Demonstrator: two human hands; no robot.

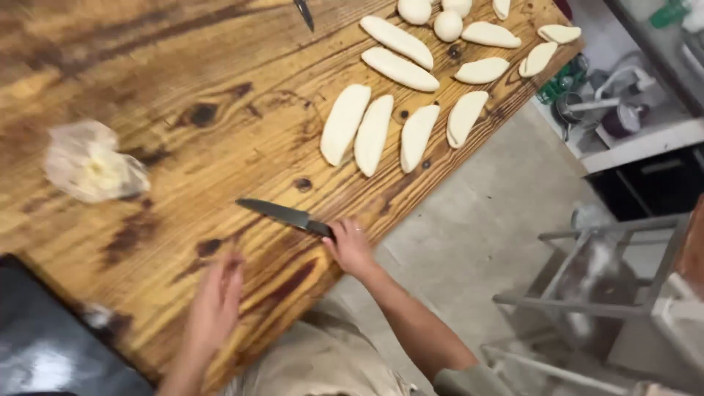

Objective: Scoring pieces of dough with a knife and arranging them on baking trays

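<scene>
the left hand hovers low over the near edge of the wooden bench, fingers straight and loosely together, palm open, holding nothing; it is blurred, so whether it touches the wood cannot be told. the right hand is closed around the handle of a knife, whose dark blade lies flat just above the bench and points away to the left. one knife is in the hands.

further left on the bench sits one crumpled clear plastic bag with something pale inside, well apart from both hands.

beyond the knife, toward the far right corner, lie the dough pieces: four long ones side by side nearest, two more long ones slanted behind them, then about five smaller half-moon pieces near the edge. at the top edge sit three round dough balls, partly cut off. a second dark blade tip shows at the very top.
</scene>
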